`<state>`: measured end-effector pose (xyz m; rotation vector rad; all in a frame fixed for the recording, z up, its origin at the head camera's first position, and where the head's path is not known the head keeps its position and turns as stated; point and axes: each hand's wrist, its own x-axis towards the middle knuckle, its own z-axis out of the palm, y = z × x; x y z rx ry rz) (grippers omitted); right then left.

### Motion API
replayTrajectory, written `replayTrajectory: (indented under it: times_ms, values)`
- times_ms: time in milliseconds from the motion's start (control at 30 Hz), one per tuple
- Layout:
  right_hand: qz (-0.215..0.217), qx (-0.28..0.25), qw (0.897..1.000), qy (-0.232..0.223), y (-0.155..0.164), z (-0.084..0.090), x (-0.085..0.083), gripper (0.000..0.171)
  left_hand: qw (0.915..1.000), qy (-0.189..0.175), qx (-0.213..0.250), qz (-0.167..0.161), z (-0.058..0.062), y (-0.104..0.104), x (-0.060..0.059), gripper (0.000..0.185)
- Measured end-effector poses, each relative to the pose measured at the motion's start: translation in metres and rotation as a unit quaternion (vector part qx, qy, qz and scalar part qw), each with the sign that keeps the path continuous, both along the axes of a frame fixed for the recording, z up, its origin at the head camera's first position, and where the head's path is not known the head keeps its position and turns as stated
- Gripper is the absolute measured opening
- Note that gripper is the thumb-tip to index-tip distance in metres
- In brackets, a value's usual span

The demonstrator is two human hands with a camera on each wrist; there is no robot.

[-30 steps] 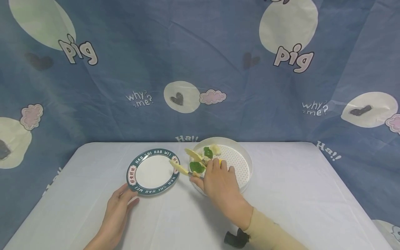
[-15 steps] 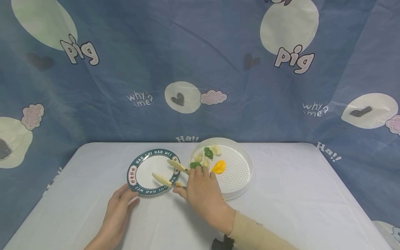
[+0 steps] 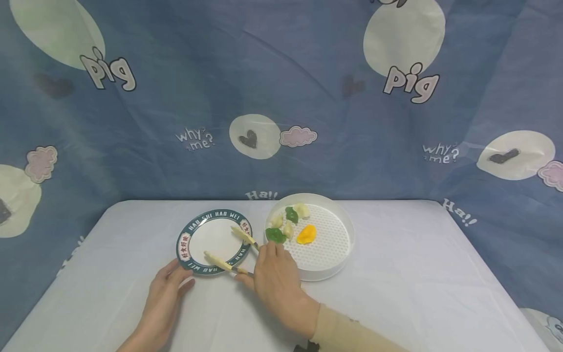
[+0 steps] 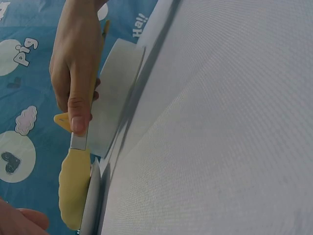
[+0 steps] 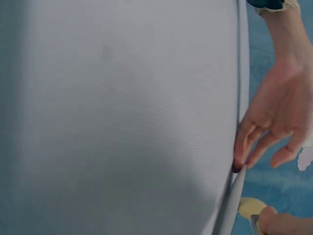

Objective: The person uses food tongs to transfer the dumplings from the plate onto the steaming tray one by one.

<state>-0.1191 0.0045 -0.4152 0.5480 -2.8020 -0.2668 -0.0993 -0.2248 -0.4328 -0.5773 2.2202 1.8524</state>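
Note:
My right hand (image 3: 280,286) holds yellow-tipped food tongs (image 3: 218,262) over the plate (image 3: 181,234). The two tong arms are spread apart with nothing between them. The plate is white with a green patterned rim. At its near left edge my left hand (image 3: 163,296) touches the rim with its fingertips, thumb held away, as the right wrist view also shows the left hand (image 5: 281,105). In the left wrist view a scalloped tong head (image 4: 73,188) lies close beside the plate's edge (image 4: 93,196).
A round white tray (image 3: 325,275) with a perforated bottom stands right of the plate. Toward its left lie several pale dumpling-like pieces (image 3: 301,210), a green piece (image 3: 275,235), another green one and an orange-yellow piece (image 3: 306,234). A white cloth (image 3: 418,283) covers the table.
My right hand has moved left with the tongs, from over the tray to over the plate. The tong arms have spread wider, and the orange-yellow piece is uncovered. My left hand stays put.

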Motion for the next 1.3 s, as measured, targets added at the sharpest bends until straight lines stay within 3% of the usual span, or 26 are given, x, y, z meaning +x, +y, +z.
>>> replayTrajectory:
  times_ms: [267, 533, 833, 1100, 1300]
  values:
    - [-0.010, 0.015, 0.999, 0.035, -0.005, -0.004, 0.001, 0.091, 0.9998, 0.006, -0.016, -0.002, -0.001, -0.001, -0.001, 0.089]
    - [-0.004, -0.040, 0.999, -0.017, -0.008, -0.006, 0.003, 0.092, 0.9996, 0.004, -0.028, -0.006, -0.003, -0.002, -0.001, 0.091]
    - [0.023, -0.054, 0.998, -0.018, -0.008, -0.012, 0.002, 0.093, 0.9998, 0.002, -0.022, 0.000, -0.002, -0.003, -0.001, 0.090]
    - [0.036, -0.100, 0.984, -0.146, 0.013, 0.002, 0.006, 0.090, 0.9998, 0.003, -0.018, -0.002, -0.002, -0.001, -0.004, 0.089]
    - [0.052, -0.122, 0.985, -0.109, 0.037, 0.003, 0.014, 0.083, 1.0000, -0.003, -0.001, -0.003, 0.001, -0.003, -0.005, 0.089]
